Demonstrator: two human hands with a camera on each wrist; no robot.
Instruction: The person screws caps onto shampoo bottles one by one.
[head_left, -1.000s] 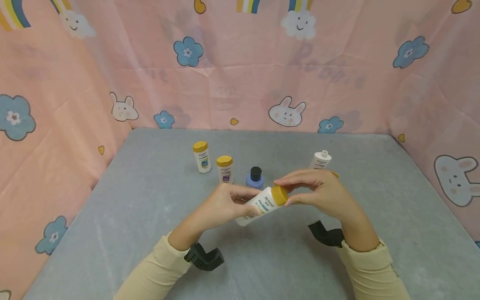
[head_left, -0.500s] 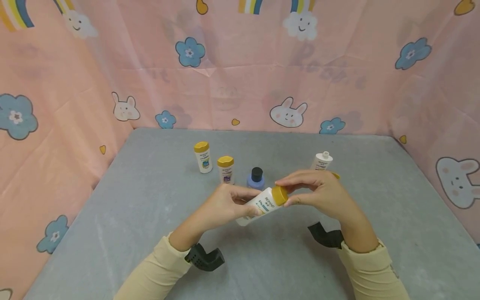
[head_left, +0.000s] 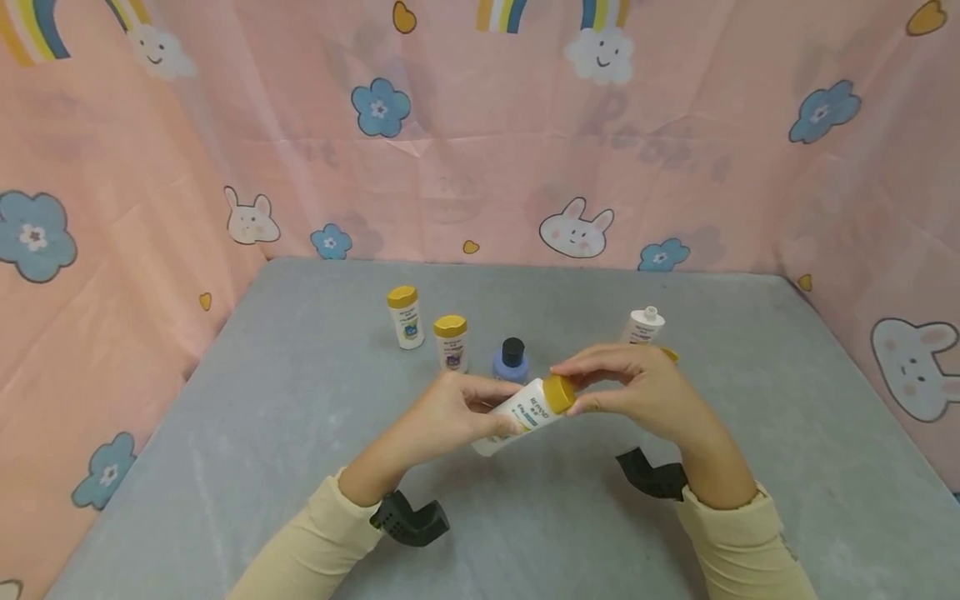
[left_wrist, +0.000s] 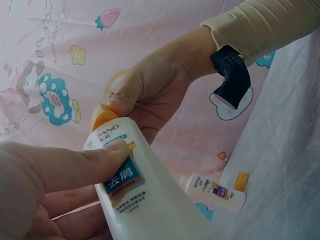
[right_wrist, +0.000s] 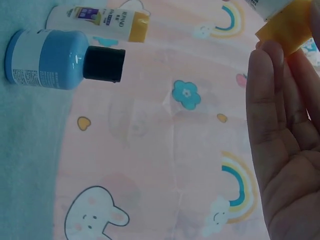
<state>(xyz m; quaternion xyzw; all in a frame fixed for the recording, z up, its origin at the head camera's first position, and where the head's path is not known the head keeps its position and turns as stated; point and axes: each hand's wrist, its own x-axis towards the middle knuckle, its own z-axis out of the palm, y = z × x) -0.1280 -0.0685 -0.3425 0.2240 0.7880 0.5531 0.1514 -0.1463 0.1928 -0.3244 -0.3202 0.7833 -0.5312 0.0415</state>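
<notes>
Gripping a white bottle (head_left: 527, 408) between thumb and fingers, the left hand (head_left: 456, 412) holds it tilted over the grey table (head_left: 300, 442), its top leaning toward two o'clock in the head view. The thumb lies across the front label. Meeting it from three o'clock, the right hand (head_left: 645, 387) pinches the yellow cap (head_left: 558, 393) between thumb and fingertips. The cap sits at the bottle's top; how tightly it is fastened, I cannot tell.

Taking the held bottle as the dial's centre, a blue bottle (head_left: 511, 364) with a black lid (head_left: 513, 351) stands near, at about twelve o'clock. Toward ten are two upright bottles with yellow tops, the nearer bottle (head_left: 452, 346) and, beyond it, the farther bottle (head_left: 406, 319). At two o'clock, past the right hand, an uncapped bottle (head_left: 643, 325) stands with its narrow neck bare. Just beside its foot is a loose cap (left_wrist: 241, 181), also yellow; whether they touch is unclear. A pink patterned cloth (head_left: 465, 167) hangs behind the table.
</notes>
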